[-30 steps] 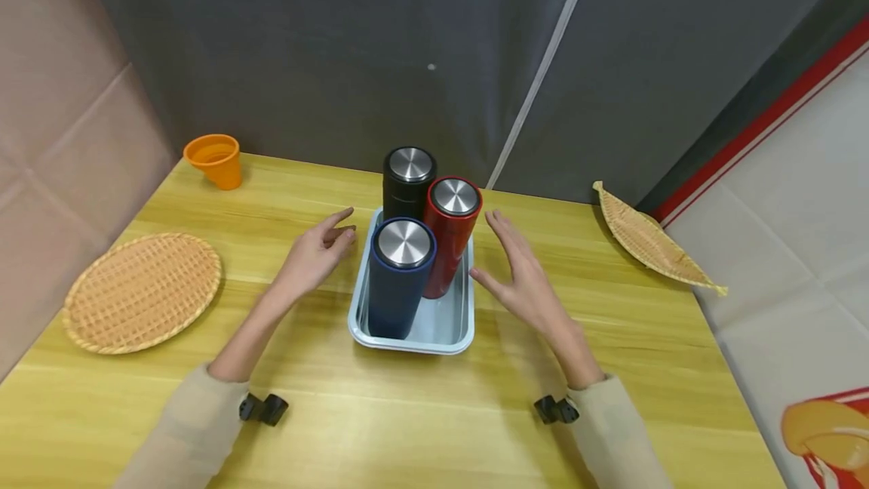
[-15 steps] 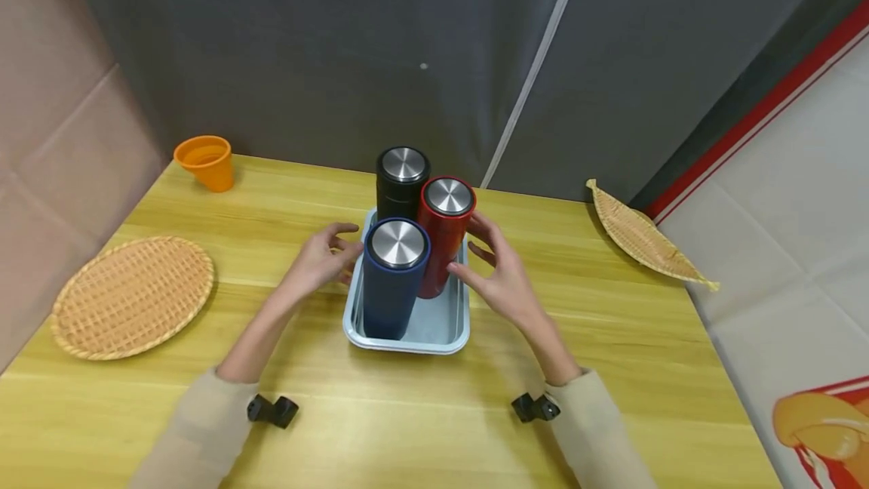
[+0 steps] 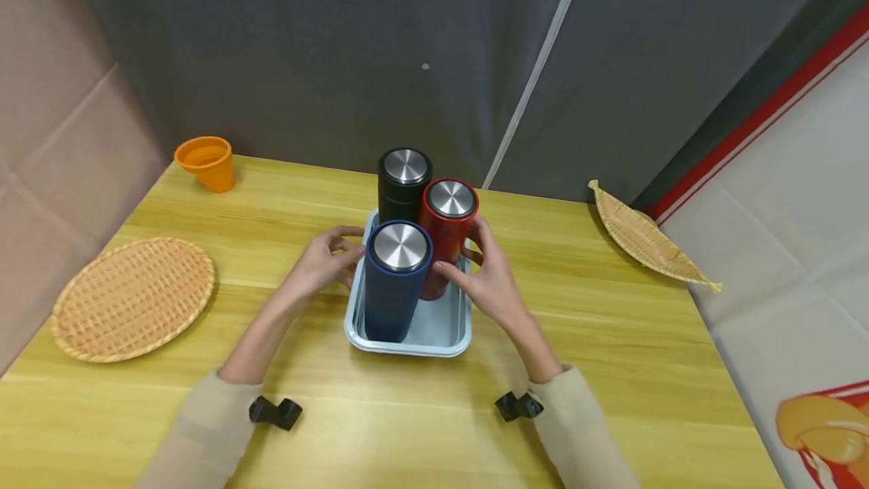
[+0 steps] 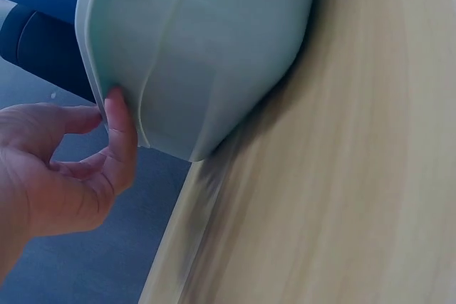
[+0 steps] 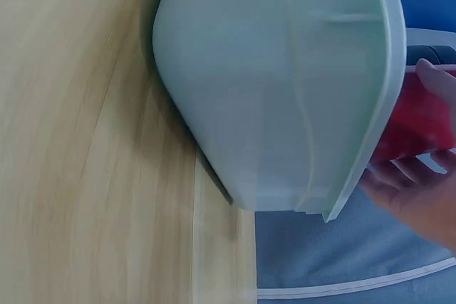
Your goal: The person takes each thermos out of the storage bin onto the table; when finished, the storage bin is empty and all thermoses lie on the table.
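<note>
A light blue rectangular plastic container [image 3: 441,330] stands on the table with three steel-lidded thermos bottles upright inside. The dark blue thermos [image 3: 392,304] is at the front left, the black thermos [image 3: 400,204] at the back and the red thermos [image 3: 448,238] on the right. My left hand [image 3: 324,262] pinches the container's left rim between thumb and fingers, as the left wrist view shows of the container wall [image 4: 206,55]. Round the red thermos curls my right hand [image 3: 494,281], thumb at its front and fingers behind; the right wrist view shows this hand [image 5: 427,201] partly cut off.
An oval woven tray [image 3: 134,299] lies on the left of the wooden table [image 3: 407,436]. At the back left an orange cup [image 3: 209,166] stands near the grey curtain [image 3: 305,59]. A leaf-shaped woven basket [image 3: 645,240] leans against the right wall.
Both hands have closed in from beside the container. The left now pinches its rim, and the right has reached the red thermos. The bottles stand in the same places.
</note>
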Demonstrator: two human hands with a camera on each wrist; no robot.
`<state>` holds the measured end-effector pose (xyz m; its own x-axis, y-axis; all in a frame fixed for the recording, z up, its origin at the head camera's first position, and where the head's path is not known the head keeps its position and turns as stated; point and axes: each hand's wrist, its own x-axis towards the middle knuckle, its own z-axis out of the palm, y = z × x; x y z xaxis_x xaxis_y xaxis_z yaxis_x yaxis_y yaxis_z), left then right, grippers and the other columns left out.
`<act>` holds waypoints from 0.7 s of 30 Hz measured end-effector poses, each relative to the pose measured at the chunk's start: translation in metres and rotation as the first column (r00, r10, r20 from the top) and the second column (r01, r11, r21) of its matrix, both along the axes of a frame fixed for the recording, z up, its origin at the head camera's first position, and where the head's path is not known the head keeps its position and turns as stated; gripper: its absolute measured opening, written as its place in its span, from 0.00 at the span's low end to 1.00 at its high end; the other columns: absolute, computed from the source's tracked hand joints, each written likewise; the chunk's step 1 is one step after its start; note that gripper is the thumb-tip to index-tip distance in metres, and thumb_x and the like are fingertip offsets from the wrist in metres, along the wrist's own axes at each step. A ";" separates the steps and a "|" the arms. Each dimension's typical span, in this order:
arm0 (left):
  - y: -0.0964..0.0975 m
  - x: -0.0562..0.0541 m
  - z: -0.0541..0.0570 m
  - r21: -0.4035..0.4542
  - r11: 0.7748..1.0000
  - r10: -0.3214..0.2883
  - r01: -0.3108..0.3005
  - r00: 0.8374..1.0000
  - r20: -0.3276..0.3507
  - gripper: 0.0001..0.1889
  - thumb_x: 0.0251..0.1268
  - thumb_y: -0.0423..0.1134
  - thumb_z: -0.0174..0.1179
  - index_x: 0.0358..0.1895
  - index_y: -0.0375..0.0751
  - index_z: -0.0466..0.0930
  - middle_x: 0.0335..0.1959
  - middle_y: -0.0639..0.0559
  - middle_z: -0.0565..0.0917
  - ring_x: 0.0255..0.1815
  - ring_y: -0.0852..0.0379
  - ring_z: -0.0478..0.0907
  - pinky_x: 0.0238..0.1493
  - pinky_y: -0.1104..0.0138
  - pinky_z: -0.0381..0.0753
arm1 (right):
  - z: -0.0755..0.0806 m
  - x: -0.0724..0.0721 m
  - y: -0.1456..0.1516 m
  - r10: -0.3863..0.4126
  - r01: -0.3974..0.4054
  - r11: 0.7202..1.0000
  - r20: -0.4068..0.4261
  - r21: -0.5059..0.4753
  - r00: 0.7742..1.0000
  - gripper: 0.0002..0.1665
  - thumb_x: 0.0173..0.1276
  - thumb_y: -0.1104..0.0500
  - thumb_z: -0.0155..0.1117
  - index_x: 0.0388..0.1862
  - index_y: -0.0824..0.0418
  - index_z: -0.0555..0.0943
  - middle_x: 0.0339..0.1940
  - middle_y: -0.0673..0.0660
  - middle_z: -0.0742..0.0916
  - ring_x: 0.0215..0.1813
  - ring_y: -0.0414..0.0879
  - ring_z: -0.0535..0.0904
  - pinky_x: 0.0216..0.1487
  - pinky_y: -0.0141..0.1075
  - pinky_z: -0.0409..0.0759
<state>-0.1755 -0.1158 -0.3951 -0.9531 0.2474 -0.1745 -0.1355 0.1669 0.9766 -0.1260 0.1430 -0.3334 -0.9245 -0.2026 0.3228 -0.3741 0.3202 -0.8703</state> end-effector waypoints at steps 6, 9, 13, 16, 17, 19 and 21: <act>0.000 0.000 0.000 0.030 0.999 -0.010 0.010 1.000 0.003 0.24 0.71 0.34 0.55 0.67 0.32 0.64 0.38 0.39 0.77 0.27 0.52 0.78 0.27 0.58 0.84 | 0.001 0.000 -0.003 -0.031 0.030 0.999 -0.012 -0.016 0.999 0.42 0.58 0.69 0.72 0.68 0.69 0.63 0.60 0.66 0.76 0.61 0.56 0.72 0.57 0.50 0.77; -0.001 0.001 0.000 0.043 0.999 -0.013 0.012 1.000 0.009 0.25 0.70 0.33 0.55 0.67 0.32 0.63 0.39 0.39 0.76 0.28 0.52 0.78 0.27 0.58 0.85 | 0.001 0.000 -0.005 -0.041 0.041 0.999 -0.010 -0.010 0.999 0.41 0.58 0.68 0.72 0.68 0.68 0.63 0.60 0.65 0.76 0.60 0.55 0.73 0.56 0.49 0.78; -0.002 0.000 -0.001 0.048 0.999 -0.017 0.017 1.000 0.016 0.26 0.69 0.32 0.56 0.68 0.33 0.63 0.41 0.38 0.76 0.29 0.51 0.78 0.28 0.58 0.85 | 0.002 0.000 -0.006 -0.051 0.051 0.999 -0.014 -0.007 0.999 0.41 0.58 0.68 0.72 0.68 0.68 0.64 0.59 0.65 0.77 0.59 0.55 0.73 0.56 0.49 0.78; -0.003 -0.001 -0.001 0.045 0.999 -0.016 0.015 1.000 0.024 0.26 0.69 0.32 0.57 0.68 0.33 0.62 0.42 0.37 0.75 0.29 0.51 0.79 0.29 0.59 0.85 | 0.002 0.000 -0.007 -0.054 0.054 0.998 -0.020 -0.009 0.998 0.40 0.58 0.69 0.72 0.67 0.68 0.64 0.59 0.66 0.77 0.59 0.56 0.73 0.55 0.49 0.78; -0.002 -0.001 -0.001 0.045 0.999 -0.016 0.015 1.000 0.027 0.27 0.69 0.32 0.57 0.68 0.33 0.62 0.42 0.37 0.75 0.29 0.51 0.79 0.29 0.59 0.85 | 0.003 0.000 -0.007 -0.055 0.055 0.998 -0.023 -0.010 0.998 0.40 0.58 0.69 0.72 0.67 0.69 0.64 0.59 0.66 0.77 0.59 0.56 0.73 0.55 0.49 0.79; -0.002 -0.001 -0.001 0.047 0.999 -0.018 0.016 0.999 0.031 0.27 0.69 0.33 0.57 0.68 0.34 0.62 0.42 0.37 0.75 0.30 0.51 0.79 0.28 0.60 0.85 | 0.002 0.000 -0.007 -0.058 0.058 0.998 -0.026 -0.016 0.998 0.40 0.57 0.70 0.72 0.67 0.69 0.64 0.59 0.66 0.77 0.59 0.56 0.74 0.54 0.50 0.79; -0.002 -0.001 -0.002 0.053 0.998 -0.020 0.018 0.999 0.032 0.27 0.69 0.33 0.58 0.68 0.34 0.62 0.42 0.38 0.76 0.29 0.50 0.79 0.28 0.60 0.85 | 0.002 0.000 -0.007 -0.065 0.065 0.998 -0.028 -0.025 0.997 0.40 0.57 0.70 0.72 0.67 0.70 0.65 0.59 0.66 0.77 0.58 0.57 0.74 0.54 0.50 0.79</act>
